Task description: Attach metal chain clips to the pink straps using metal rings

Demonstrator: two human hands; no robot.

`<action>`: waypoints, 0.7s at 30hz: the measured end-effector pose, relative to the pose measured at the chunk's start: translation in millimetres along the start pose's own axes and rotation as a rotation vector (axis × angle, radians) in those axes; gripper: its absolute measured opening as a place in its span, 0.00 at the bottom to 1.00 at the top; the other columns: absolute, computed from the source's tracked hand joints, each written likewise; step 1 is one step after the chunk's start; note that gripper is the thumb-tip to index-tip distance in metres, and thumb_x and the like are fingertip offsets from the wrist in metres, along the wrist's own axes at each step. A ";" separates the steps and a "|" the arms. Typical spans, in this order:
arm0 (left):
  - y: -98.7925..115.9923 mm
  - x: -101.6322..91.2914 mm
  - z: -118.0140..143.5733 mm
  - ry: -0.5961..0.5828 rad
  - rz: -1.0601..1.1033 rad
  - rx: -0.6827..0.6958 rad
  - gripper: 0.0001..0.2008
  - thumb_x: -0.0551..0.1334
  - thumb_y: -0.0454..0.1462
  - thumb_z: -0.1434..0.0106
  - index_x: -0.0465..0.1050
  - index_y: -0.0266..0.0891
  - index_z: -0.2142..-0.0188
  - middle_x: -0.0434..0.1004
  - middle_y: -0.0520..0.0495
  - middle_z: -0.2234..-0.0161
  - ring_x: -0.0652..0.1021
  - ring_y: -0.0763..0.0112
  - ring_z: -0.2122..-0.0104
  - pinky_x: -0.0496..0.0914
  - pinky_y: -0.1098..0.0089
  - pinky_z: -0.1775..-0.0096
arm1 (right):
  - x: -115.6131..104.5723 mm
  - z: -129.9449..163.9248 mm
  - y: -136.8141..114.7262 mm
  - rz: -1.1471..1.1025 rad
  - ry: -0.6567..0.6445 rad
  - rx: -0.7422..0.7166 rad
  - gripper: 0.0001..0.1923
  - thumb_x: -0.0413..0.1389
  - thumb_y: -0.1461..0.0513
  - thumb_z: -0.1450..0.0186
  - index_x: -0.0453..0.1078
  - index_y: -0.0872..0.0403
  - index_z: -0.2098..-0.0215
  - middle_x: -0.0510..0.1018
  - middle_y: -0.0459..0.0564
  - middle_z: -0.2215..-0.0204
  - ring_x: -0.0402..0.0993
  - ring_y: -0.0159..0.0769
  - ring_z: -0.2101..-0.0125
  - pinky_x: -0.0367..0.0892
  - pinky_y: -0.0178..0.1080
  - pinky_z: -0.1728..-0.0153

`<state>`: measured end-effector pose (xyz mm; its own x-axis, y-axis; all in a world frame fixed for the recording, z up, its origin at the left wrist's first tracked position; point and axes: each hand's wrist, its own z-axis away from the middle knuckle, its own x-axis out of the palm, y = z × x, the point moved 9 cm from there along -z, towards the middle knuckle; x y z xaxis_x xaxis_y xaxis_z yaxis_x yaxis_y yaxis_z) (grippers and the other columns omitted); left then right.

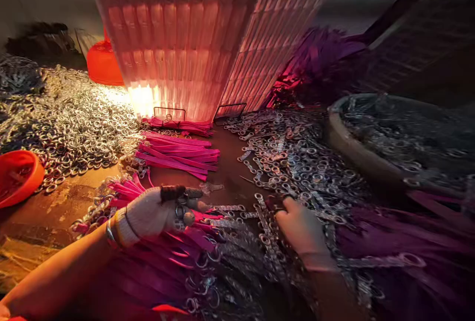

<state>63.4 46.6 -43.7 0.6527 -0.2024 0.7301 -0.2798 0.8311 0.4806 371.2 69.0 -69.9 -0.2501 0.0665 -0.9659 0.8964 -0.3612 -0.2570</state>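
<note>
My left hand (pixel 156 212) wears a pale glove with dark fingertip covers and bangles at the wrist. It pinches a small metal key ring (pixel 180 211) over a heap of pink tassel keychains (pixel 163 256). Bare, my right hand (pixel 302 227) rests fingers-down on a spread of silver metal clasps (pixel 297 162) and appears to pinch one of them. A neat bundle of pink strips (pixel 178 155) lies just beyond both hands.
A large pile of loose silver rings (pixel 70 123) covers the left of the table. Orange bowls sit at the left edge (pixel 18 175) and behind (pixel 102 64). A lit pink woven basket (pixel 200 39) stands at the centre back. A round basin of metal parts (pixel 401 133) is right, with purple tassels (pixel 408 252) near it.
</note>
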 end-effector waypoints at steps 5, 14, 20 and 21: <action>13.2 0.6 -0.6 0.117 -0.337 0.232 0.24 0.63 0.38 0.41 0.71 0.27 0.48 0.78 0.40 0.67 0.67 0.80 0.82 0.58 0.76 0.82 | -51.4 17.4 -7.4 -0.401 0.286 -0.146 0.14 0.47 0.66 0.44 0.73 0.53 0.65 0.78 0.55 0.72 0.74 0.46 0.68 0.65 0.41 0.67; -4.5 58.9 13.3 -0.083 -0.382 0.146 0.19 0.62 0.39 0.37 0.71 0.35 0.47 0.75 0.48 0.76 0.60 0.84 0.85 0.50 0.79 0.82 | -53.4 110.2 -182.3 -0.635 -0.135 -0.909 0.23 0.55 0.68 0.40 0.66 0.50 0.46 0.76 0.52 0.54 0.73 0.39 0.54 0.68 0.39 0.55; -20.6 49.7 7.4 0.068 -0.358 0.085 0.13 0.66 0.44 0.42 0.70 0.36 0.67 0.67 0.53 0.79 0.65 0.82 0.83 0.56 0.79 0.80 | -55.7 120.5 -182.1 -0.484 0.003 -0.929 0.21 0.55 0.70 0.44 0.70 0.54 0.53 0.77 0.53 0.59 0.72 0.40 0.61 0.66 0.39 0.61; -17.4 45.7 7.6 0.107 -0.388 0.131 0.14 0.65 0.45 0.42 0.69 0.36 0.68 0.67 0.53 0.79 0.66 0.80 0.82 0.58 0.78 0.79 | -54.4 118.4 -177.8 -0.433 0.027 -0.895 0.18 0.55 0.70 0.45 0.72 0.54 0.56 0.77 0.53 0.62 0.72 0.39 0.63 0.65 0.39 0.63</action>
<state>92.7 19.0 -15.0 0.7946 -0.4271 0.4314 -0.0810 0.6296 0.7727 182.0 19.5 32.0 -0.6225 0.0525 -0.7809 0.6786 0.5332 -0.5051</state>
